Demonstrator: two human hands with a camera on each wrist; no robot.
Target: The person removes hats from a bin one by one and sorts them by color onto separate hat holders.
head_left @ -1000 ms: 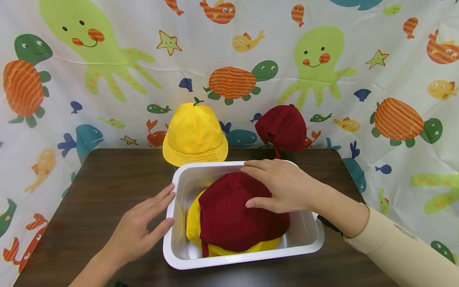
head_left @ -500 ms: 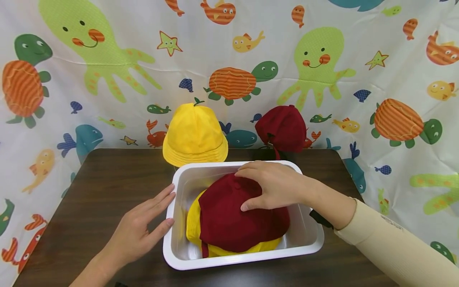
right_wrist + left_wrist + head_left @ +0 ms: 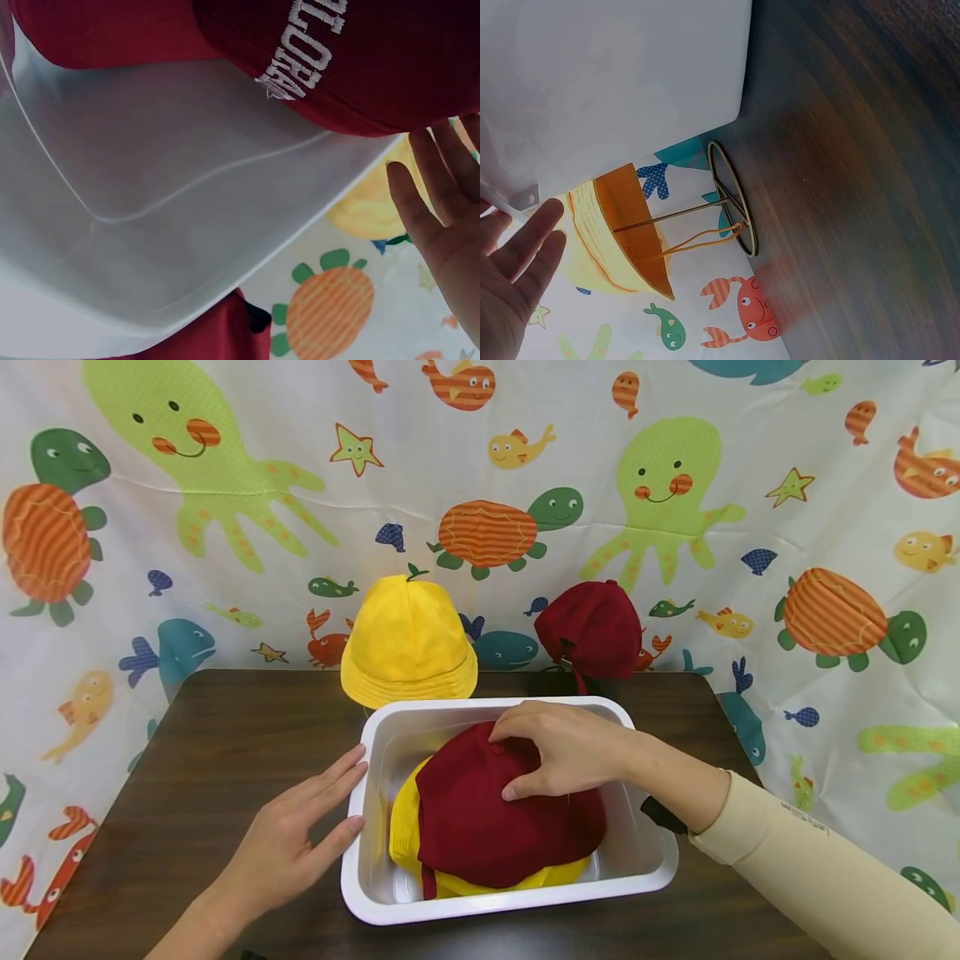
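A white tub (image 3: 510,902) holds a maroon baseball cap (image 3: 480,818) lying on top of a yellow hat (image 3: 403,822). My right hand (image 3: 567,747) is over the cap's crown, thumb and fingers spread apart and a little bent. In the right wrist view the cap (image 3: 375,67) shows white embroidered letters, and the fingertips of the right hand (image 3: 450,202) are close to its edge; contact is unclear. My left hand (image 3: 288,835) touches the tub's left rim with straight fingertips. The left wrist view shows these fingers (image 3: 540,259) against the rim.
Behind the tub, a yellow brimmed hat (image 3: 408,635) sits on a wire stand (image 3: 671,217), and another maroon cap (image 3: 592,628) is at the right. A dark wooden table (image 3: 225,735) lies underneath. The backdrop curtain (image 3: 285,410) has sea animals.
My right hand has moved slightly left and down over the maroon cap, its fingers bending more. The left hand stays at the rim.
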